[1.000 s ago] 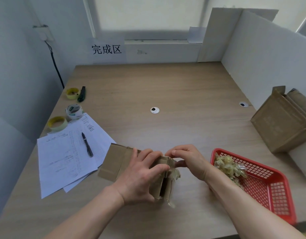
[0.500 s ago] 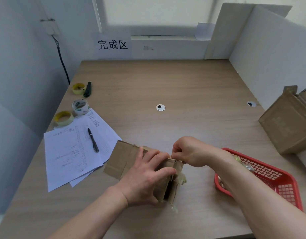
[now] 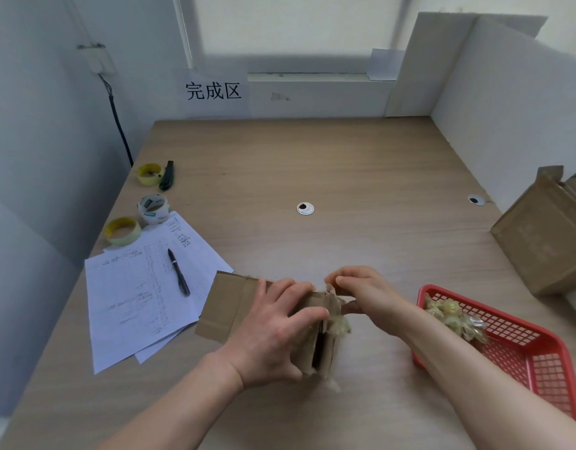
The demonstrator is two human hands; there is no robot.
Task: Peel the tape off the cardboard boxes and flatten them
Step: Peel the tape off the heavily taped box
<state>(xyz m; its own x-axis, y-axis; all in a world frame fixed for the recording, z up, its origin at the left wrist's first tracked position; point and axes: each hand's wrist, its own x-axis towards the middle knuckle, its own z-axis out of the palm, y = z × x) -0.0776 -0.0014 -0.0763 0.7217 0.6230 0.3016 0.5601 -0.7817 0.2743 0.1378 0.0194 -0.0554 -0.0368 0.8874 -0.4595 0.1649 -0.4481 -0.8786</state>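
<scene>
Head view: near the worktop's front edge, left hand [image 3: 273, 332] clamps the cardboard box [image 3: 228, 306] down while right hand [image 3: 364, 297] pinches tape [image 3: 337, 323] at its end; pull low, steadily, bracing firmly.

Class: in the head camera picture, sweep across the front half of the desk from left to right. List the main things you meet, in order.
Sheets of paper → pen → cardboard box under the left hand → right hand → red basket.
</scene>
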